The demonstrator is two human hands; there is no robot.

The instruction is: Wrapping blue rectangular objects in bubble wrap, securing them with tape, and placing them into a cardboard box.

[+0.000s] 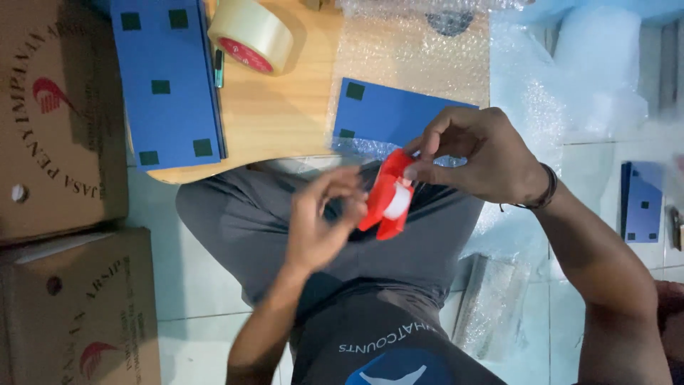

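floor: pale tiles (199, 285) | surface: low light-wood board (285, 107) | left: two brown cardboard boxes (57, 142) | light: dim, bluish

— What do you have on the wooden board (285, 107) in front of you?
— You have a roll of clear packing tape (251, 34) there, just beside a long blue panel (167, 82) with dark square patches. A smaller blue panel (388, 114) lies on bubble wrap (413, 53).
— And at your sides?
— Two cardboard boxes (60, 114) stand stacked on one side; another blue piece (641, 203) rests on the tiled floor (199, 285) opposite.
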